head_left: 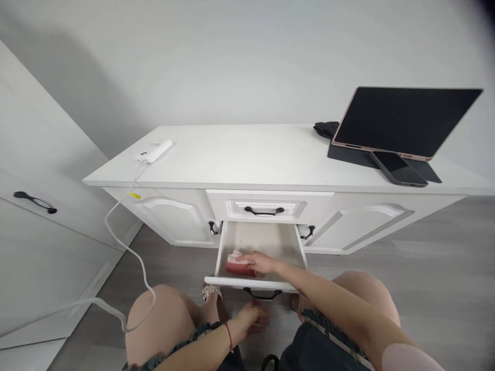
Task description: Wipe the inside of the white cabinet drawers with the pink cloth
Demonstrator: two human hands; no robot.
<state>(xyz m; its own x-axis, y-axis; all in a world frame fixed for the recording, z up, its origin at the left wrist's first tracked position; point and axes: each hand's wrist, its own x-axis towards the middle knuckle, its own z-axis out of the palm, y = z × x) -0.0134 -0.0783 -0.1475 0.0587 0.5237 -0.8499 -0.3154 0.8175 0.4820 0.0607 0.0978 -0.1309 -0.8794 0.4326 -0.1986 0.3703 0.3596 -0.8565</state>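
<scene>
Inside the pulled-out white drawer (270,241), my right hand (261,261) is closed over a red and white packet-like thing (240,267) at the left front. Its fingers lie across the top of it, and the right end is partly covered by the hand. Below the drawer front, close to the black handle (263,294), my left hand (253,317) hangs with loosely bent, slightly blurred fingers apart and nothing visible in them. A red string circles the left wrist.
On the white cabinet top (240,154) stand a dark-screened tablet (406,121), a phone (400,168), a black crumpled item (326,129) and a white device (153,151). Its white cable (135,252) droops across my left knee. A closed drawer (266,206) sits above the pulled-out one.
</scene>
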